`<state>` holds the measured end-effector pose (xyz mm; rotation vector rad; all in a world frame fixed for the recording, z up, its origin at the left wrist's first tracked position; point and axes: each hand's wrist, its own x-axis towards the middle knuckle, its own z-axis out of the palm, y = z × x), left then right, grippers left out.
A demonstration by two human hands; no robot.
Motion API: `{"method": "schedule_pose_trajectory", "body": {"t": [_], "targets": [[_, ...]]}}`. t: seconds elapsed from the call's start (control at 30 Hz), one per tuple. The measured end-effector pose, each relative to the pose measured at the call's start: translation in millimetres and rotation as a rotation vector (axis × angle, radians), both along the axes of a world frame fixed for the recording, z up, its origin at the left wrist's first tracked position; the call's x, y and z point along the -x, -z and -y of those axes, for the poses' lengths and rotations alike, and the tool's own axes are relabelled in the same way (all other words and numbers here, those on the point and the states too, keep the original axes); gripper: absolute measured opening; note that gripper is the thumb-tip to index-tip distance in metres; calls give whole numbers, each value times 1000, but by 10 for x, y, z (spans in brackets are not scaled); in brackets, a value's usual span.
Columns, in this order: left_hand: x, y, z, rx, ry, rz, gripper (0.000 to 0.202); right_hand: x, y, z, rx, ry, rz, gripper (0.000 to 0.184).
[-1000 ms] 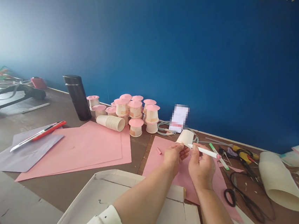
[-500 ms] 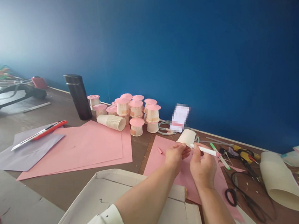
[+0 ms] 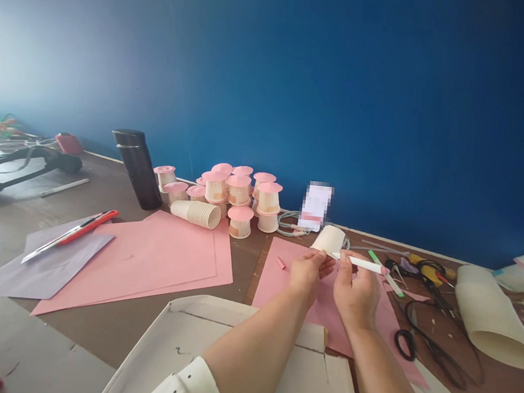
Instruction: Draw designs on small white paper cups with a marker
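A white paper cup (image 3: 329,239), turned mouth down, is gripped near its rim by my left hand (image 3: 309,272). My right hand (image 3: 357,291) is closed around a white marker (image 3: 361,263) with a pink end, its tip touching or very near the cup's side. What the tip draws is too small to make out. Beneath both hands lies a pink paper sheet (image 3: 271,290). The small pink marker cap (image 3: 281,263) rests on that sheet, left of my left hand.
Upturned cups with pink paper discs (image 3: 240,214) stand against the blue wall, beside a stack of nested cups (image 3: 195,213). A black bottle (image 3: 137,169), utility knife (image 3: 70,235) and pink sheets (image 3: 145,259) lie left; scissors (image 3: 405,345), cables and rolled paper (image 3: 491,317) lie right. White cardboard (image 3: 191,350) is nearest.
Hardly anything differs. The cup is tilted very slightly upward, and both hands keep their grip in nearly the same place.
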<state>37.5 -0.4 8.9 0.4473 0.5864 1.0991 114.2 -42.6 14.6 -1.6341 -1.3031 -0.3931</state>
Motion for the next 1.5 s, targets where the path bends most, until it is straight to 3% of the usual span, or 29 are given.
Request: {"method": "schedule_pose_trajectory", "body": {"t": [0.53, 0.87, 1.5], "targets": [[-13, 37, -3, -33, 8, -23, 13, -8, 21, -17, -12, 3, 35, 33], [21, -39, 38, 14, 24, -7, 11, 5, -33, 21, -100, 26, -28, 30], [-5, 31, -3, -9, 41, -13, 14, -28, 32, -31, -45, -7, 72, 25]]}}
